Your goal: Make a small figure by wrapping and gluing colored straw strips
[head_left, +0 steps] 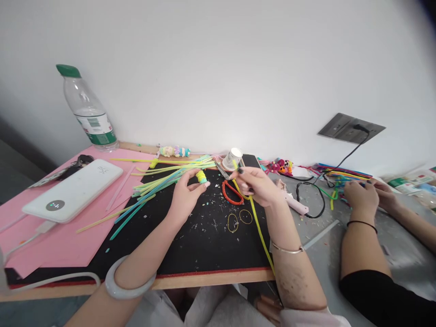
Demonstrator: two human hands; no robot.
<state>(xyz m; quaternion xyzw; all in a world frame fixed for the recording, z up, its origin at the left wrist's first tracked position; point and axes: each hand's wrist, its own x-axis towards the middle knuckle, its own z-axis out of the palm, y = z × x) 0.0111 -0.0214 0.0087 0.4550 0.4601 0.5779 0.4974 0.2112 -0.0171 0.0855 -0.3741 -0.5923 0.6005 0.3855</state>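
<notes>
My left hand pinches a small coiled roll of yellow and mint pipe cleaner between thumb and fingers. To its right, my right hand is closed on a long yellow pipe cleaner, whose tail hangs down to the table's front edge. Between the hands lie scissors with red-orange handles, partly behind the right hand. A paper cup stands just beyond them. Two thin rubber bands rest on the black mat among small scraps.
Green, blue and yellow pipe cleaners spread at left. Pink paper carries a white power bank; a plastic bottle stands behind. At right, a co-worker's hands handle pipe cleaners beside a pink tool and black cord.
</notes>
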